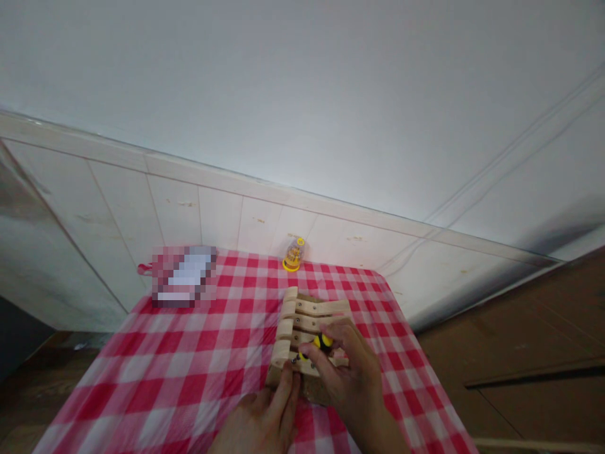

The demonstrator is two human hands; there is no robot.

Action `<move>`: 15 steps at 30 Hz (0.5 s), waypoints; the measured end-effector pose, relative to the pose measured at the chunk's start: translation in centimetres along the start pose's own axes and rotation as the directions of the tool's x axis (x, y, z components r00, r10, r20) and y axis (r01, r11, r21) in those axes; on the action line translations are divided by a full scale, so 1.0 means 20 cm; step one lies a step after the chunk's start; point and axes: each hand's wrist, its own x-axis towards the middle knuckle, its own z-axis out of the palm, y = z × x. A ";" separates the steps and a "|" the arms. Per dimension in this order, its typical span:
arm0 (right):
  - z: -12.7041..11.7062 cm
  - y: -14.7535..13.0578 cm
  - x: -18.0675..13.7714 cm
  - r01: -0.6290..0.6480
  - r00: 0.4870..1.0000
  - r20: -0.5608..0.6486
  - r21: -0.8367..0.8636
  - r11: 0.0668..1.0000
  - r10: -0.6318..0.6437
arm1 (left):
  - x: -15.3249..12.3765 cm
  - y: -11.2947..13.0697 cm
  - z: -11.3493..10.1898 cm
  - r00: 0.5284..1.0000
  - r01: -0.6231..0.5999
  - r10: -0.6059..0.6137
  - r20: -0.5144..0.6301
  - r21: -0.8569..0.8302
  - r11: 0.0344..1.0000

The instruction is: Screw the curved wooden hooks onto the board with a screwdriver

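Note:
A screwdriver (323,342) with a yellow and black handle is in my right hand (357,372), its thumb and fingers closed around the handle. The shaft slants down to the left, with its tip at a screw (293,360) in the nearest slat. Several pale wooden slats with raised, rounded left ends make up a wooden slatted piece (309,323) on a darker wooden base (316,391). Dark screw heads show along the slats. My left hand (265,416) holds the near left corner, fingertips pressed close to the screw; its palm side is hidden.
A red and white checked cloth (189,372) covers the table. Against the white panelled wall (259,221) stands a clear, yellow-based case of bits (293,255). A pixelated flat object (186,277) lies at the back left. Brown boards (529,353) are at the right.

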 end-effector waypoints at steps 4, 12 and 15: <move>-0.02 -0.02 -0.04 -0.023 0.999 0.034 -0.014 1.000 0.024 | 0.01 0.00 0.00 0.999 0.022 -0.021 0.024 -0.003 1.000; -0.05 -0.05 -0.08 -0.074 0.984 0.158 -0.026 0.997 0.077 | 0.02 0.00 -0.02 0.995 -0.017 0.012 0.102 0.054 0.998; -0.05 -0.05 -0.06 -0.137 0.978 0.161 0.002 0.991 0.135 | 0.02 0.00 -0.01 0.997 -0.003 -0.001 0.083 0.052 0.999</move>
